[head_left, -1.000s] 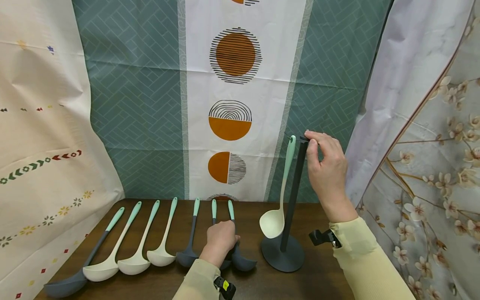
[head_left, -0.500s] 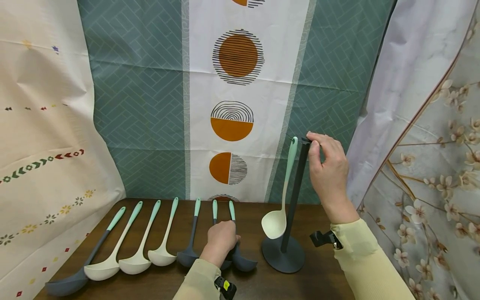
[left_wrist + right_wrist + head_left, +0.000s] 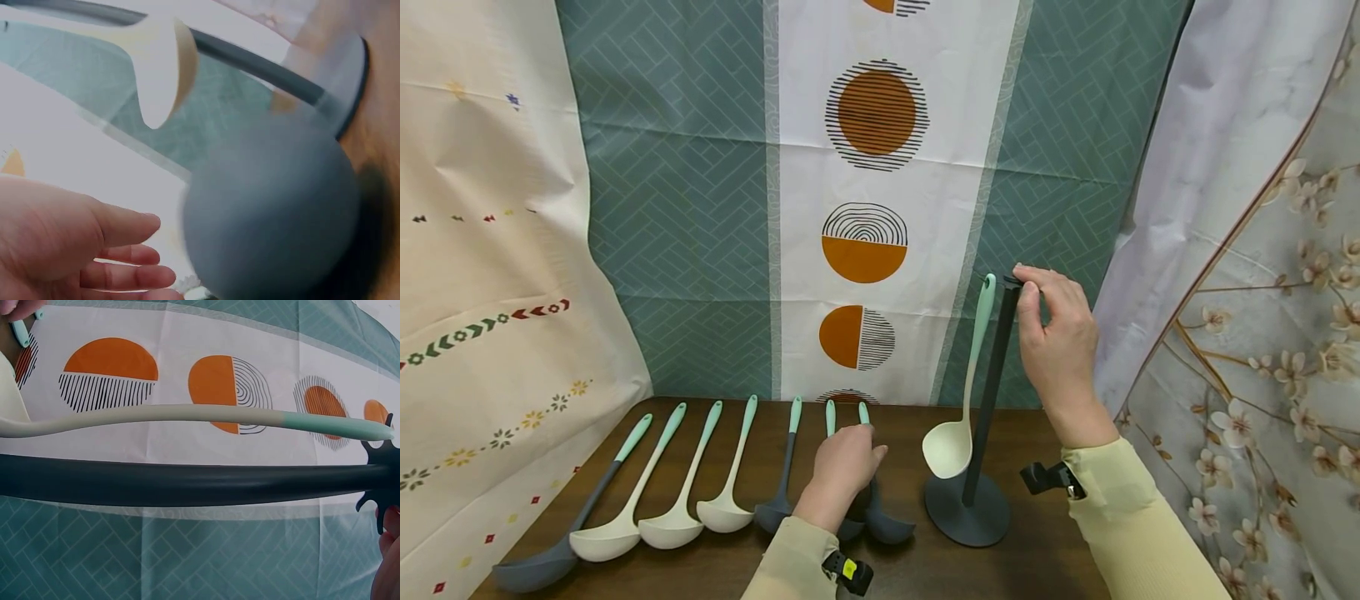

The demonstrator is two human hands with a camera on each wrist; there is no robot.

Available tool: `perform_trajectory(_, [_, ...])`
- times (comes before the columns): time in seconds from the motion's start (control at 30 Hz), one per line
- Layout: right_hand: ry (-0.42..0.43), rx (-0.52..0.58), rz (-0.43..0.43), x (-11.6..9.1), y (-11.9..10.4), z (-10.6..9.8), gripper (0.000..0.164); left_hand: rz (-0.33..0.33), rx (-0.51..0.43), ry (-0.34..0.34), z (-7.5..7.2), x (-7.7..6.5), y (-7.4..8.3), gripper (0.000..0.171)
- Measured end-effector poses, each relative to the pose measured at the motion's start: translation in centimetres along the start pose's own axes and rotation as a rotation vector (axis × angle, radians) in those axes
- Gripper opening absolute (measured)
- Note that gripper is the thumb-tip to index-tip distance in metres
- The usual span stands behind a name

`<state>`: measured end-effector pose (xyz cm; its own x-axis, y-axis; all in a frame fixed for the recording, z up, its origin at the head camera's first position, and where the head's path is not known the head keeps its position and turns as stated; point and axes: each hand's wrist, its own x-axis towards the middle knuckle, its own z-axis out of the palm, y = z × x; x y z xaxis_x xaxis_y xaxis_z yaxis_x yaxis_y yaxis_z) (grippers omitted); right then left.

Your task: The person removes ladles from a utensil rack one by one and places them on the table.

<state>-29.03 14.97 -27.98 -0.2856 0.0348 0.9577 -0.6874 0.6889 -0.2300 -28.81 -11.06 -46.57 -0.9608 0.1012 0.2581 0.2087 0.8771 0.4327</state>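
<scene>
My left hand (image 3: 844, 460) hovers over two dark grey ladles with mint handle ends, the right one (image 3: 887, 528) and its partly hidden neighbour (image 3: 851, 530). In the left wrist view its fingers (image 3: 128, 225) are extended with nothing between them, beside a blurred dark ladle bowl (image 3: 269, 206). My right hand (image 3: 1058, 333) pinches the top of a black utensil stand (image 3: 996, 367). In the right wrist view, its fingertips (image 3: 391, 522) meet the stand's hooked head (image 3: 378, 490). A cream ladle (image 3: 947, 450) hangs from a hook on the stand's left side.
Left of my left hand, a dark ladle (image 3: 775, 512), several cream ladles (image 3: 725, 512) and another dark ladle (image 3: 538, 567) lie in a row on the brown table (image 3: 940, 575). The stand's round base (image 3: 967, 521) rests at their right. Patterned curtains (image 3: 685, 208) surround the table.
My left hand has loosened its fingers and lifted a little from the dark ladles. The right hand, the stand and the hanging ladle have stayed put.
</scene>
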Motion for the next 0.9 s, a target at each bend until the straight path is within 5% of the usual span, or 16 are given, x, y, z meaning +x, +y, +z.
perform_trajectory(0.43, [0.004, 0.007, 0.000, -0.2, 0.2, 0.1, 0.033, 0.120, -0.100, 0.158, -3.2, -1.2, 3.1, 0.033])
perform_trajectory(0.9, [0.013, 0.009, -0.003, 0.0, 0.2, 0.1, 0.034, 0.177, -0.311, 0.154, -5.4, -1.7, 5.9, 0.045])
